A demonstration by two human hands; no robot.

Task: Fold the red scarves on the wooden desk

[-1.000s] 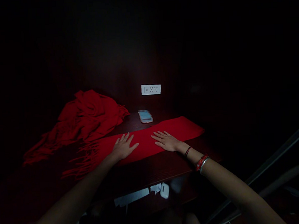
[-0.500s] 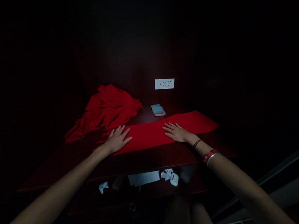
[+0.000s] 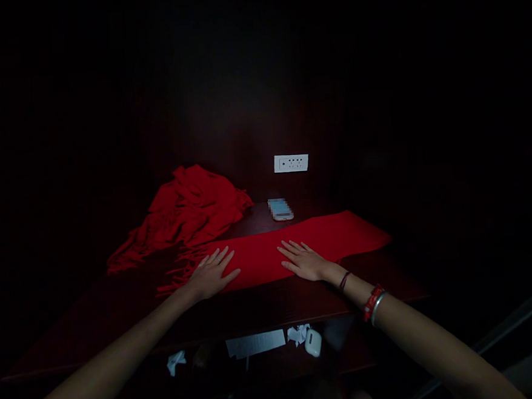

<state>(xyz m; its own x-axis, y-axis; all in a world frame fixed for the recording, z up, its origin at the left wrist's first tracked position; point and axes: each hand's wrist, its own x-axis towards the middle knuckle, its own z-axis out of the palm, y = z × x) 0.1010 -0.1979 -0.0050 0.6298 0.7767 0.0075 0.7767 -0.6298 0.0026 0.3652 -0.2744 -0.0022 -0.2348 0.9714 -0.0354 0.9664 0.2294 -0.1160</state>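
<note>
A red fringed scarf (image 3: pixel 256 259) lies in a long flat band across the dark wooden desk (image 3: pixel 264 309). My left hand (image 3: pixel 213 273) rests flat near its fringed left end, fingers spread. Farther right, my right hand (image 3: pixel 303 261) lies palm down on the middle of the band, its fingers extended and somewhat apart. Neither hand grips the cloth. Behind and to the left is a crumpled heap of red fringed fabric (image 3: pixel 193 204); whether it joins the flat band I cannot tell.
A phone (image 3: pixel 280 209) lies behind the scarf, below a white wall socket (image 3: pixel 291 163). On a lower shelf under the desk edge are a paper sheet (image 3: pixel 256 344), crumpled tissue (image 3: pixel 298 334), another white scrap (image 3: pixel 176 362) and a white earbud case (image 3: pixel 313 342). The surroundings are very dark.
My right hand has slid a little left along the scarf, closer to my left hand. The whole scene sits lower in view as the camera tilted up.
</note>
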